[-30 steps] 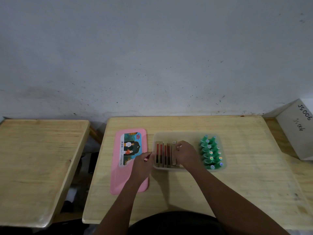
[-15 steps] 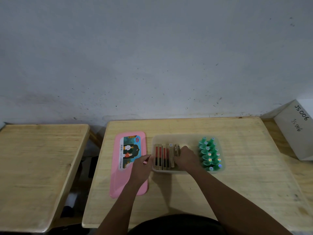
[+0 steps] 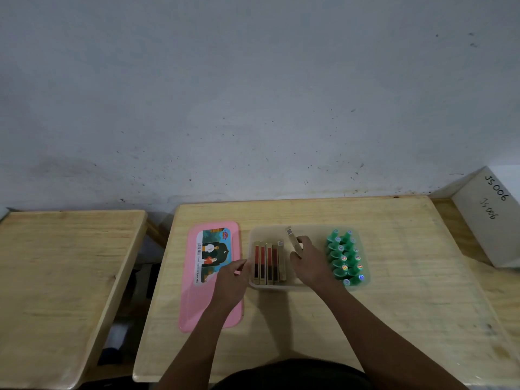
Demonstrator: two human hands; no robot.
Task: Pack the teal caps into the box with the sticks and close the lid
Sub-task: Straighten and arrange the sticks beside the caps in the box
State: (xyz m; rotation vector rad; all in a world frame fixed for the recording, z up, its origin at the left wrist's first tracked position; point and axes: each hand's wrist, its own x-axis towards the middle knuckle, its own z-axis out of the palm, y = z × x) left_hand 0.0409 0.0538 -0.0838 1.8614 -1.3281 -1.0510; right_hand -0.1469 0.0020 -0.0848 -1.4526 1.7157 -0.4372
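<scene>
right hand (image 3: 312, 260) pinches 1 tan stick (image 3: 292, 239) between thumb and curled fingers, its far end tilted up and away, a small printed code on the tip. just left of that grip, about 5 more flat sticks (image 3: 269, 263) with red and dark faces lie side by side in the 1 translucent, round-cornered box (image 3: 281, 287). right of the grip, roughly a dozen teal caps (image 3: 344, 257) stand in 2 rows, too crowded to count exactly. left hand (image 3: 232, 280) touches the box's left wall; pinching or not, i cannot tell. under it lies 1 glossy pink lid (image 3: 194, 305) on the wooden table (image 3: 408, 277).
</scene>
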